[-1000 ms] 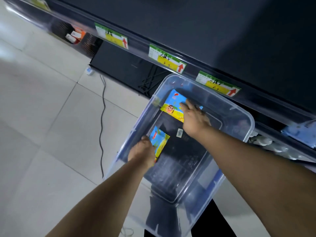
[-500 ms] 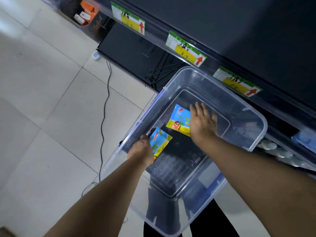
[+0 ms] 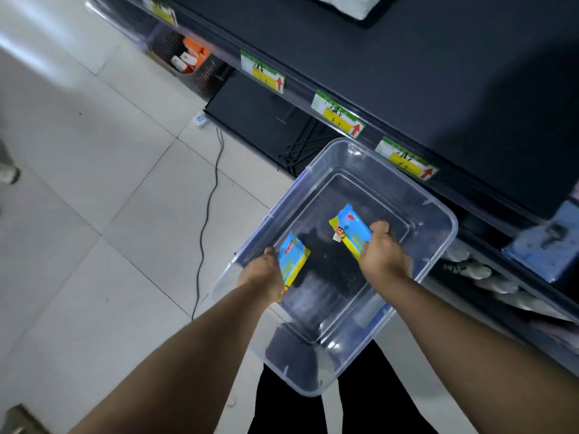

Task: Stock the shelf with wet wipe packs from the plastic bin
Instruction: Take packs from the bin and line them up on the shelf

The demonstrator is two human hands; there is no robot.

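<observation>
Left hand (image 3: 261, 274): curled around one wet wipe pack (image 3: 293, 258). Right hand (image 3: 380, 253): gripping a second wet wipe pack (image 3: 351, 230). Both forearms extended over clear plastic bin (image 3: 438, 214), hands apart.

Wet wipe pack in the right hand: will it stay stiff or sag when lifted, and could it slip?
Probably soft but not floppy: the wet wipe pack juts from the right hand without visibly drooping. Likely light, since a grip on one end carries it. Its plastic-looking wrapper may be slippery.

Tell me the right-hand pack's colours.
The pack is blue and yellow, seen in the head view.
</observation>
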